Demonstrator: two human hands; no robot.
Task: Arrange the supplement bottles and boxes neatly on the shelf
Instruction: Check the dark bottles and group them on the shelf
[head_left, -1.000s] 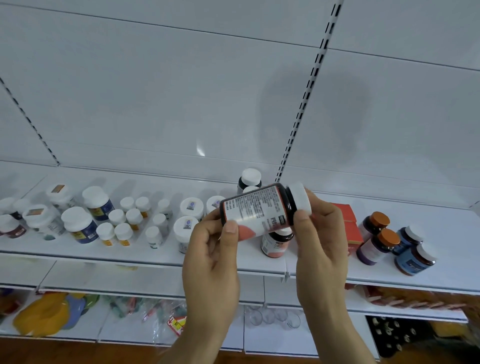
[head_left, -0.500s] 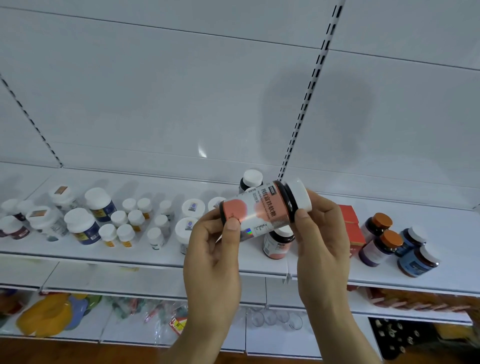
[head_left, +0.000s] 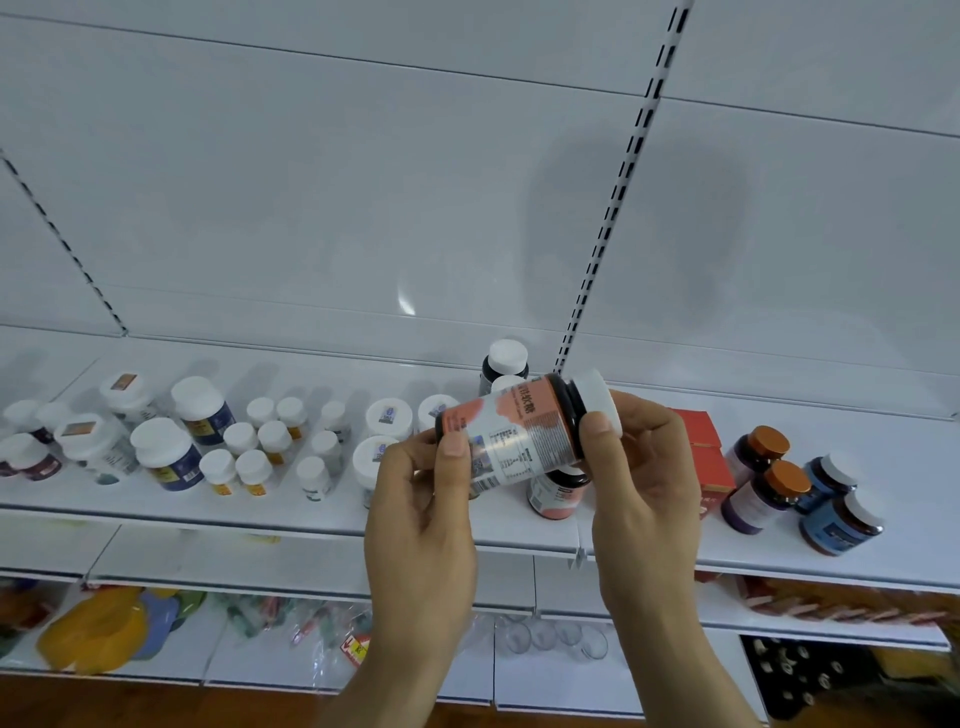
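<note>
Both hands hold a dark supplement bottle (head_left: 519, 431) on its side in front of the white shelf (head_left: 467, 519); it has a coral and white label and a white cap pointing right. My left hand (head_left: 421, 519) grips its base end, and my right hand (head_left: 644, 483) grips the cap end. Two matching bottles stand behind it: one (head_left: 556, 491) partly hidden below, one (head_left: 504, 361) at the back. Red boxes (head_left: 711, 457) sit just right of my right hand. Orange-capped purple bottles (head_left: 763, 478) and blue bottles (head_left: 836, 509) stand further right.
Several white-capped bottles of mixed sizes (head_left: 171, 447) crowd the shelf's left half. A slotted upright (head_left: 613, 208) runs up the white back panel. Lower shelves hold yellow and blue bagged items (head_left: 98, 629), clear cups (head_left: 550, 634) and a dark crate (head_left: 810, 675).
The bottle has been rolled between my hands: first its printed text panel faced me, then the coral front, now the coral part sits on top with a text panel below. Hands stayed in place.
</note>
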